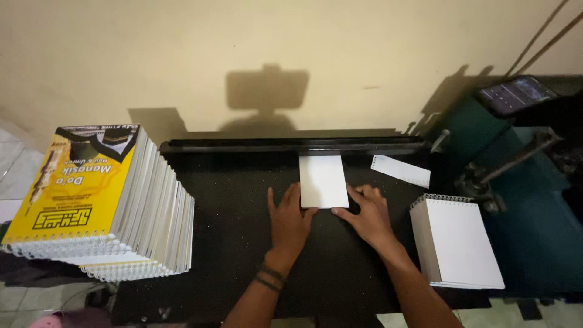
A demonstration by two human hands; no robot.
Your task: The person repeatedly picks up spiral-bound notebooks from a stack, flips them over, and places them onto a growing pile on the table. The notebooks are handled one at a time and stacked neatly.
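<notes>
Both hands lie flat on the black table [243, 243], left hand [288, 222] and right hand [367, 217] with fingers spread, steadying a white card [322, 181] at twelve o'clock; bound notebooks [103, 206] wait at nine o'clock

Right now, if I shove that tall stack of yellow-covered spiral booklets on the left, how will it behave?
The stack of booklets probably feels heavy: many thick copies piled high. It already leans and fans out sideways, so a push near the top could shear or topple it. The wire spirals along its front edge may snag one another, so copies likely won't slide cleanly.
</notes>
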